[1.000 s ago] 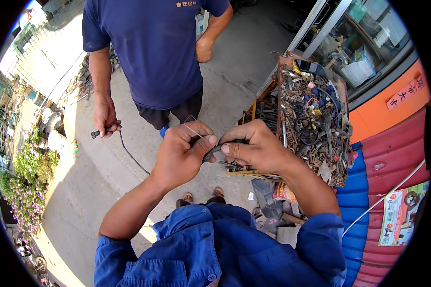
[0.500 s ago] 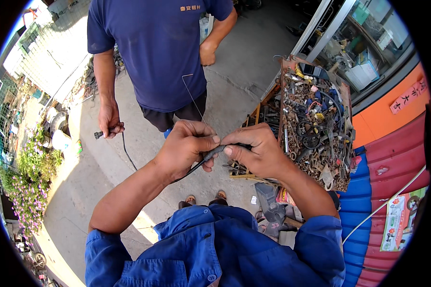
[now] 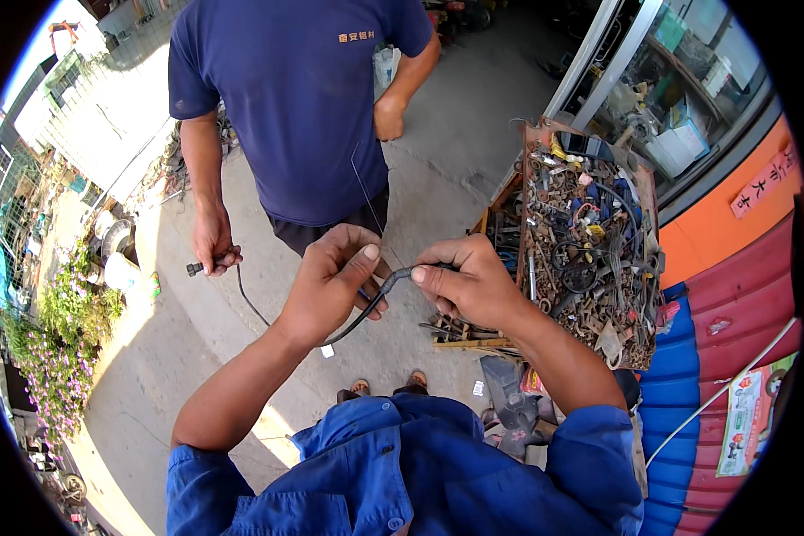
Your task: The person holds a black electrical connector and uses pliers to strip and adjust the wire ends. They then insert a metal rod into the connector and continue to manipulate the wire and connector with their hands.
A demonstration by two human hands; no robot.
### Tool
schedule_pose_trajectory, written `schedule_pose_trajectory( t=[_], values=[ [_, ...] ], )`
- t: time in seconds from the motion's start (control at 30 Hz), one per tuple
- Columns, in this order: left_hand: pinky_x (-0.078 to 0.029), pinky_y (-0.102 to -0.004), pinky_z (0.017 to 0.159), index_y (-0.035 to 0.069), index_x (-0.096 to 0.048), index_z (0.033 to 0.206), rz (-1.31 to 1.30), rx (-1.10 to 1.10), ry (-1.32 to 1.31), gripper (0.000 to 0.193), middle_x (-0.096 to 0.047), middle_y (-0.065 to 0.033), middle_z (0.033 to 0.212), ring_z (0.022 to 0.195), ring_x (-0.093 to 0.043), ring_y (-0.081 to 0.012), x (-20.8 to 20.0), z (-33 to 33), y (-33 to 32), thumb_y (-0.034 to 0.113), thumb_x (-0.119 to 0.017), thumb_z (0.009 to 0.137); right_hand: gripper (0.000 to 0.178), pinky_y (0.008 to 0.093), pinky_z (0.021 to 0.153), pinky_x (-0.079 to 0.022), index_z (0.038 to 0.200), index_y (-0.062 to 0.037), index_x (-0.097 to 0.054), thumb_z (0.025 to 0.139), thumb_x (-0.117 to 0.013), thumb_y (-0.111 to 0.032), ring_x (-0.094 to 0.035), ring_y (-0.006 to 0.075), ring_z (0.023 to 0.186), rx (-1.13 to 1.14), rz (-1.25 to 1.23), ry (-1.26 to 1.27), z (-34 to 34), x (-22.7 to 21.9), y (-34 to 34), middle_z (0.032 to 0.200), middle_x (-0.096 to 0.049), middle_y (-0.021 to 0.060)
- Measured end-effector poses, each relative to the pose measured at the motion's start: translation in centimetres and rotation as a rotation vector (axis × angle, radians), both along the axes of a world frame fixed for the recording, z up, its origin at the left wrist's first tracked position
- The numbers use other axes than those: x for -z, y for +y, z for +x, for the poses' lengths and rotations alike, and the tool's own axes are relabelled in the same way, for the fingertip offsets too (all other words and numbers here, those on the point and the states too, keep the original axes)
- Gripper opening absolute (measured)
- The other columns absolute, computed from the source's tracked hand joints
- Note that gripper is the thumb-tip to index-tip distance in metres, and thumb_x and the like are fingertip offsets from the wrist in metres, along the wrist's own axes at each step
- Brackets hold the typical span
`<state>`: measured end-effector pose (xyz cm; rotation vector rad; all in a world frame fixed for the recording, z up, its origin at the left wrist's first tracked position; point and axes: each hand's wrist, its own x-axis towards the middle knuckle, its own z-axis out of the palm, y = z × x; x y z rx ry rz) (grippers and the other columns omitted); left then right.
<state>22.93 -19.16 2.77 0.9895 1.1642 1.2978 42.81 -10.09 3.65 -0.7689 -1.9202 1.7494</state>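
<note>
Nearby | crowded tray (image 3: 533,134): metal parts (image 3: 549,232), phone (image 3: 586,146) | hands (image 3: 475,280): black cable (image 3: 390,284)

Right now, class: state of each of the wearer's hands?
Left hand: partly open, black cable passing between thumb and fingers.
Right hand: closed, pinching that cable.

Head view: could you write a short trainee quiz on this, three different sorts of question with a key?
1. True or false: the co-worker's hand at the picture's left is empty.
2. Which hand of the wearer has its thumb pressed on the black cable? A) left B) right
3. Fill in: the rust-brown tray at the picture's right is heaped with loose ____.

Key: 1. False; it holds a black connector. 2. B, the right hand. 3. Metal parts.
</note>
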Motion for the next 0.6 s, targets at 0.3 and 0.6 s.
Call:
schedule_pose_trajectory(
  t=[0.3,0.6],
  values=[
    [-0.049,-0.0347,0.067,-0.003,-0.066,0.109,0.525,-0.176,0.702,0.028,-0.060,-0.0144,0.096,0.074,-0.061,-0.0277,-0.2,2.1,-1.3,-0.004,-0.073,0.081,0.021,0.0251,0.045,-0.040,0.093,0.0062,-0.069,0.095,-0.066,-0.014,-0.052,0.0083,0.053,-0.044,-0.124,0.001,0.0,-1.2,0.7,0.065,-0.058,0.0031],
    [-0.048,-0.0355,0.066,-0.006,-0.066,0.101,0.325,-0.153,0.497,0.014,-0.062,-0.0169,0.083,0.074,-0.062,-0.0278,0.9,2.6,-0.5,0.000,-0.066,0.089,0.022,0.0245,0.044,-0.037,0.089,0.0061,-0.068,0.095,-0.066,-0.015,-0.049,0.0072,0.050,-0.013,-0.026,0.002,-0.3,-1.1,0.9,0.061,-0.056,0.0016]
  ],
)
